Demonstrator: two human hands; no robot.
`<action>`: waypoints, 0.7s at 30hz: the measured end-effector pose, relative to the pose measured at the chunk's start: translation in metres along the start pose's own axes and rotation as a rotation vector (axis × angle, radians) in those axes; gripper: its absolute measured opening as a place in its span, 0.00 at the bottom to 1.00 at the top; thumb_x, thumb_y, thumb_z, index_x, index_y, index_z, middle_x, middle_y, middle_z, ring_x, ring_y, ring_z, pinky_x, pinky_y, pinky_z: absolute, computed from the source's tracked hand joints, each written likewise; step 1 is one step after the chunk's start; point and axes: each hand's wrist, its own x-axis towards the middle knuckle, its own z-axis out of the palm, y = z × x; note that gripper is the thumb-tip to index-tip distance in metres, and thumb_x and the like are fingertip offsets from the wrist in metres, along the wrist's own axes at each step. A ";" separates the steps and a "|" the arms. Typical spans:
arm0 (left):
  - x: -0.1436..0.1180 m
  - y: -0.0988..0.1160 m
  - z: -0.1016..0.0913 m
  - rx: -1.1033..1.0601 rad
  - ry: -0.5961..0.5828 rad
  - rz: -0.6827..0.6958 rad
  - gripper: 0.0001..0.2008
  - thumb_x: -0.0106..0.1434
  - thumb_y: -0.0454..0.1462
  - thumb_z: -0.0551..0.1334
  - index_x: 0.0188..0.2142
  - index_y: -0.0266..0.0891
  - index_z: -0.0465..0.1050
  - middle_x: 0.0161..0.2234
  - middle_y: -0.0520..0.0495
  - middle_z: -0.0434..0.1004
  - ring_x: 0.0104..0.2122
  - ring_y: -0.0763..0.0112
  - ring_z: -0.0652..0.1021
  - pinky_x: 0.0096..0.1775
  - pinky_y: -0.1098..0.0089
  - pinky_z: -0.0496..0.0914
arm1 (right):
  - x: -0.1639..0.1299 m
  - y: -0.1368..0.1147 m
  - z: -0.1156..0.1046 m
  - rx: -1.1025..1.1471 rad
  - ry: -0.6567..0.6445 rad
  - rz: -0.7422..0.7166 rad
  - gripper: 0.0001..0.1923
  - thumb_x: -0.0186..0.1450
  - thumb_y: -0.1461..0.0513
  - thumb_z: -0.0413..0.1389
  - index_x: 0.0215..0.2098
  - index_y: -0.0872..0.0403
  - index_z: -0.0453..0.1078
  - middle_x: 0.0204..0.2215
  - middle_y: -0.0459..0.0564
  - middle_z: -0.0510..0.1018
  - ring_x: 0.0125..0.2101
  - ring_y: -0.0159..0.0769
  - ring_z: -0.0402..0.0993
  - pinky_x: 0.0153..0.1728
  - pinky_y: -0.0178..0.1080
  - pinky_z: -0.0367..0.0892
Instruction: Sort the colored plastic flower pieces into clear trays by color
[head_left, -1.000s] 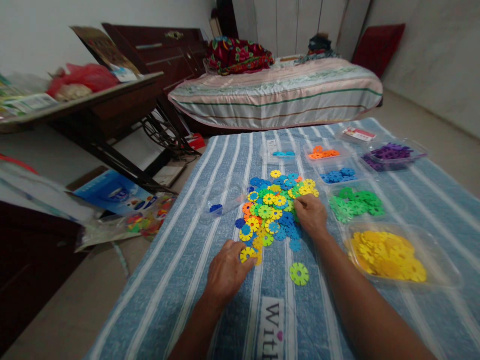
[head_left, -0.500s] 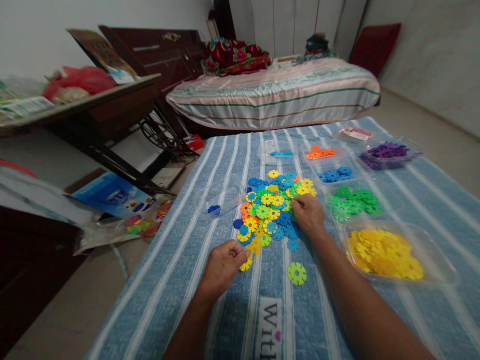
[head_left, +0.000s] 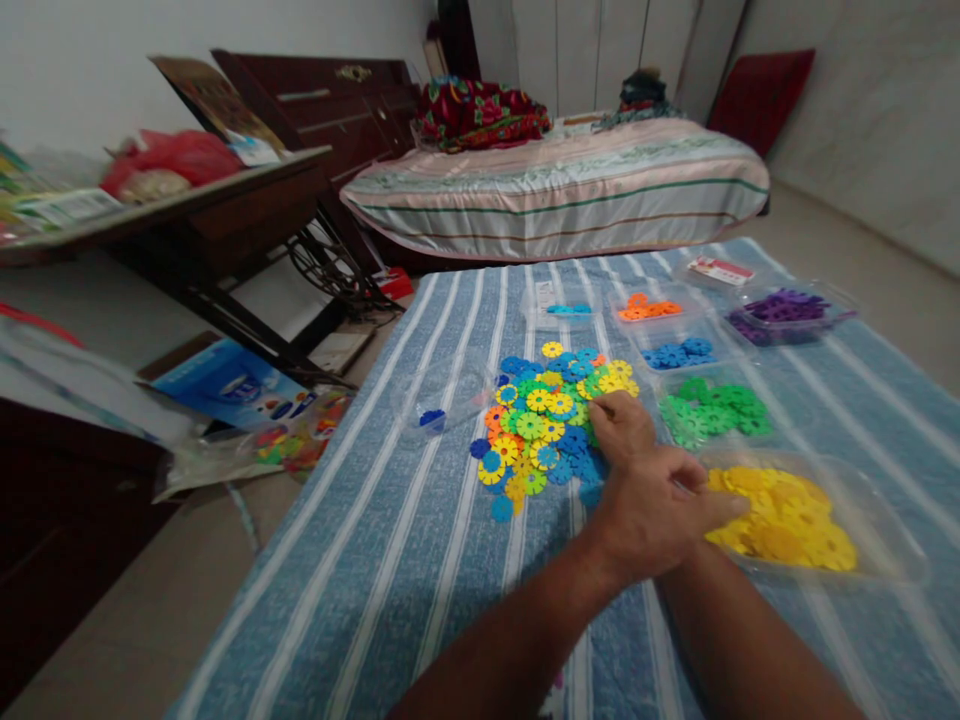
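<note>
A heap of flower-shaped plastic discs (head_left: 536, 425) in yellow, blue, green and orange lies on the striped cloth. At its right edge, my right hand (head_left: 624, 428) is closed with fingertips pinched together; whatever they hold is hidden. My left hand (head_left: 664, 505) crosses above my right forearm, its thumb stretched over the near-left side of the clear tray of yellow discs (head_left: 787, 525). The thumb and index finger are apart, and no disc shows clearly between them. A tub of green discs (head_left: 716, 410) stands just beyond that tray.
Farther back are tubs of blue discs (head_left: 679, 352), orange discs (head_left: 649, 307), purple discs (head_left: 784, 310) and light blue discs (head_left: 568, 310). A clear tub (head_left: 450, 385) with dark blue discs stands left of the heap. Behind the cloth-covered surface is a bed (head_left: 555, 190).
My left hand has swung from the heap's near-left edge rightward to the yellow tray. The yellow disc at its fingers has left that spot, where a blue disc shows. My right hand stays near the heap.
</note>
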 end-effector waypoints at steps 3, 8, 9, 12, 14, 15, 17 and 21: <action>-0.002 -0.005 -0.007 0.041 0.034 -0.021 0.08 0.55 0.41 0.67 0.26 0.40 0.73 0.21 0.53 0.71 0.25 0.74 0.72 0.30 0.72 0.67 | 0.000 0.001 0.000 0.014 -0.002 -0.017 0.13 0.61 0.58 0.50 0.28 0.53 0.74 0.30 0.49 0.76 0.33 0.37 0.67 0.34 0.38 0.57; -0.020 -0.028 -0.048 0.182 0.170 -0.097 0.09 0.57 0.40 0.62 0.23 0.39 0.69 0.20 0.55 0.68 0.23 0.76 0.69 0.27 0.74 0.63 | 0.000 0.003 0.000 -0.003 -0.010 -0.054 0.14 0.62 0.57 0.49 0.28 0.53 0.75 0.31 0.49 0.76 0.34 0.38 0.67 0.37 0.39 0.58; -0.025 -0.034 -0.057 0.224 0.218 -0.117 0.10 0.58 0.40 0.61 0.23 0.39 0.69 0.20 0.55 0.67 0.23 0.75 0.68 0.27 0.74 0.62 | 0.000 0.003 0.000 -0.002 -0.006 -0.059 0.14 0.62 0.57 0.49 0.28 0.53 0.75 0.31 0.49 0.76 0.34 0.38 0.67 0.37 0.39 0.58; -0.040 -0.053 -0.083 0.377 0.373 -0.172 0.11 0.59 0.41 0.58 0.22 0.40 0.68 0.21 0.55 0.68 0.24 0.74 0.69 0.27 0.74 0.61 | 0.000 0.003 0.000 0.005 0.009 -0.068 0.15 0.62 0.57 0.49 0.27 0.53 0.74 0.30 0.49 0.76 0.34 0.38 0.68 0.37 0.39 0.58; -0.050 -0.065 -0.098 0.465 0.426 -0.197 0.10 0.59 0.40 0.57 0.23 0.40 0.69 0.22 0.54 0.69 0.26 0.73 0.70 0.28 0.74 0.62 | 0.000 0.003 0.000 0.008 0.013 -0.073 0.15 0.62 0.57 0.48 0.27 0.53 0.74 0.29 0.49 0.76 0.33 0.38 0.68 0.37 0.39 0.59; -0.054 -0.070 -0.105 0.498 0.435 -0.202 0.10 0.60 0.40 0.57 0.24 0.40 0.70 0.23 0.54 0.70 0.26 0.73 0.71 0.29 0.74 0.63 | 0.000 0.003 0.000 0.011 0.013 -0.075 0.15 0.62 0.57 0.48 0.27 0.53 0.74 0.29 0.49 0.76 0.34 0.38 0.68 0.37 0.39 0.59; -0.059 -0.077 -0.114 0.548 0.429 -0.201 0.09 0.60 0.38 0.56 0.25 0.40 0.71 0.25 0.53 0.72 0.28 0.72 0.72 0.31 0.74 0.64 | -0.001 0.003 0.000 0.017 0.010 -0.075 0.15 0.62 0.57 0.48 0.27 0.53 0.74 0.29 0.49 0.76 0.34 0.38 0.68 0.38 0.39 0.59; -0.061 -0.077 -0.118 0.692 0.395 -0.194 0.06 0.59 0.36 0.59 0.31 0.39 0.74 0.29 0.51 0.73 0.31 0.70 0.74 0.35 0.72 0.67 | -0.001 0.003 -0.001 0.020 0.014 -0.069 0.14 0.62 0.57 0.49 0.27 0.52 0.74 0.29 0.49 0.76 0.34 0.39 0.68 0.37 0.39 0.59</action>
